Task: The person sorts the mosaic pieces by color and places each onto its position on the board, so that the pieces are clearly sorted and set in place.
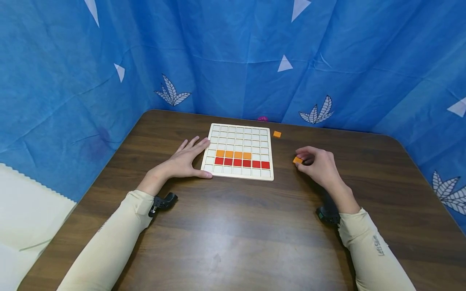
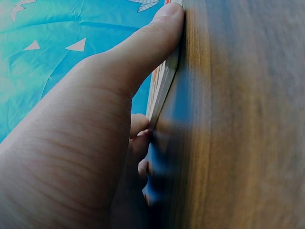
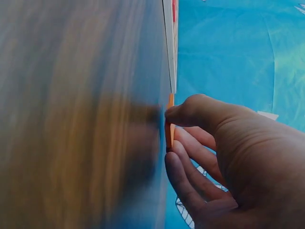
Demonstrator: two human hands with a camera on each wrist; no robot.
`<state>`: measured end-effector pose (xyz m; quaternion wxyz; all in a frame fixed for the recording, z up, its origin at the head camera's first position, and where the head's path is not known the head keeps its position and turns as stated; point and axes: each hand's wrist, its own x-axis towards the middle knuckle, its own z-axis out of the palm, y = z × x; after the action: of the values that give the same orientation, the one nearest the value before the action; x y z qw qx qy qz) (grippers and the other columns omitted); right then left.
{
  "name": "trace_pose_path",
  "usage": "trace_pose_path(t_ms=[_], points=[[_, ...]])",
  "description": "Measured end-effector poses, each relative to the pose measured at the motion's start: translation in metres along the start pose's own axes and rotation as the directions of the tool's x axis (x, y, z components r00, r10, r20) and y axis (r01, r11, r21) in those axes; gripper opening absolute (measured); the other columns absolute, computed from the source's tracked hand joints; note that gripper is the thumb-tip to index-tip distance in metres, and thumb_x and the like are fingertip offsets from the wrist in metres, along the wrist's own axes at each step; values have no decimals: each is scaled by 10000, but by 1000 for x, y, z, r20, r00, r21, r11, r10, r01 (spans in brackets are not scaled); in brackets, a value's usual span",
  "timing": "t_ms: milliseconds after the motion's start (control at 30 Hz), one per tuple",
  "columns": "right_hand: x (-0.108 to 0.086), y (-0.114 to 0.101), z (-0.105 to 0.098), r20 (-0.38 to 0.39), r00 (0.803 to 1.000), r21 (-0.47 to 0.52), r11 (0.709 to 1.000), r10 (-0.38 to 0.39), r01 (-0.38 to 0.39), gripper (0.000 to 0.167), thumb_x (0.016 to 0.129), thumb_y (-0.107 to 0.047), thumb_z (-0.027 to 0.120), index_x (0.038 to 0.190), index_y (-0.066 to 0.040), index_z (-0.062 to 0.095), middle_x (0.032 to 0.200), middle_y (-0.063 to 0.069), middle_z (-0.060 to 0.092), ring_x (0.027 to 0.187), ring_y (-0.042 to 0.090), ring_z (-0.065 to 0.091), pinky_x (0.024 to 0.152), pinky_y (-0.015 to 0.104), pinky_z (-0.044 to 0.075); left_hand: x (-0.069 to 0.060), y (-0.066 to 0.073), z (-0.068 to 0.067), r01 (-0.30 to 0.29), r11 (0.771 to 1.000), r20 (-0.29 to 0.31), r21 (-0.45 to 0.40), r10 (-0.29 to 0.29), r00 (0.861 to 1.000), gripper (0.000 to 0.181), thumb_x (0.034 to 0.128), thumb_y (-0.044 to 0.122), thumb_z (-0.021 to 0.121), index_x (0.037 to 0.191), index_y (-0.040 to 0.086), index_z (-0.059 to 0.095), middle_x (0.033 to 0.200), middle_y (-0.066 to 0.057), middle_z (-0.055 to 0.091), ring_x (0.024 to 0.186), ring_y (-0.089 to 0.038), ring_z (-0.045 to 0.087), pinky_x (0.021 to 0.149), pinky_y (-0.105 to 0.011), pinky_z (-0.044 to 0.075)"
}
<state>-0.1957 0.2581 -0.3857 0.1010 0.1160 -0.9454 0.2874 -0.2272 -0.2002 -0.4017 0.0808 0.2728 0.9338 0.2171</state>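
A pale square grid board (image 1: pixel 234 176) lies on the table, with a row of several red tiles (image 1: pixel 238 162) and, above it, a shorter row of several orange tiles (image 1: pixel 229 154). My left hand (image 1: pixel 183 160) touches the board's left edge with spread fingers, its thumb at the near left corner. In the left wrist view that thumb (image 2: pixel 155 38) lies along the board's edge. To the right of the board, my right hand (image 1: pixel 320 165) pinches an orange tile (image 1: pixel 297 160) between thumb and fingers, low at the tabletop. Another orange tile (image 1: pixel 277 134) lies beside the board's upper right corner.
The brown wooden table (image 1: pixel 225 234) has rounded far corners. A blue patterned curtain (image 1: pixel 225 60) hangs right behind it. Dark wrist devices (image 1: pixel 165 202) sit on both forearms near the tabletop. White cloth (image 1: pixel 29 210) shows at the far left.
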Motion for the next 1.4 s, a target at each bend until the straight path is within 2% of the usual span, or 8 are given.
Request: trace_pose_path(t_ms=[167, 500, 800, 1233, 1400], points=[[10, -6, 10, 2, 1000, 41, 999, -16, 16, 353, 867, -38, 837, 1208, -48, 746, 1072, 152, 773, 928, 291, 709, 881, 526, 623, -2, -1, -1, 10, 1000, 3, -10, -10, 1000, 1225, 811, 662, 823, 1705, 137, 170, 1785, -58, 128, 1649, -366, 8, 1317, -581, -30], [35, -43, 35, 71, 996, 114, 992, -54, 46, 373, 888, -115, 852, 1243, -80, 742, 1142, 112, 767, 987, 271, 697, 924, 479, 617, -2, -1, -1, 11, 1000, 3, -4, -11, 1000, 1227, 813, 667, 818, 1706, 139, 162, 1786, -50, 122, 1651, -361, 3, 1317, -581, -29], [50, -66, 52, 144, 985, 166, 984, -90, 65, 367, 892, -119, 860, 1241, -77, 753, 1147, 92, 774, 942, 254, 701, 916, 440, 620, 0, 3, -1, 7, 1000, 10, 0, -7, 1000, 1235, 808, 688, 810, 1706, 140, 163, 1787, -38, 118, 1652, -355, 2, 1315, -589, -29], [54, -70, 58, 213, 970, 164, 983, -114, 80, 321, 917, -166, 843, 1231, -135, 780, 1146, 60, 780, 996, 238, 714, 943, 437, 607, 1, 1, -1, 10, 1000, 12, 6, -10, 1000, 1237, 807, 692, 808, 1706, 143, 161, 1787, -39, 120, 1651, -359, 6, 1314, -593, -29], [54, -70, 58, 201, 968, 173, 978, -148, 114, 294, 913, -156, 846, 1201, -129, 797, 1095, 47, 795, 986, 209, 720, 926, 428, 606, 1, 2, -2, 10, 1000, 13, 4, -10, 1000, 1242, 802, 696, 810, 1707, 146, 161, 1787, -41, 120, 1651, -355, 1, 1314, -590, -32]])
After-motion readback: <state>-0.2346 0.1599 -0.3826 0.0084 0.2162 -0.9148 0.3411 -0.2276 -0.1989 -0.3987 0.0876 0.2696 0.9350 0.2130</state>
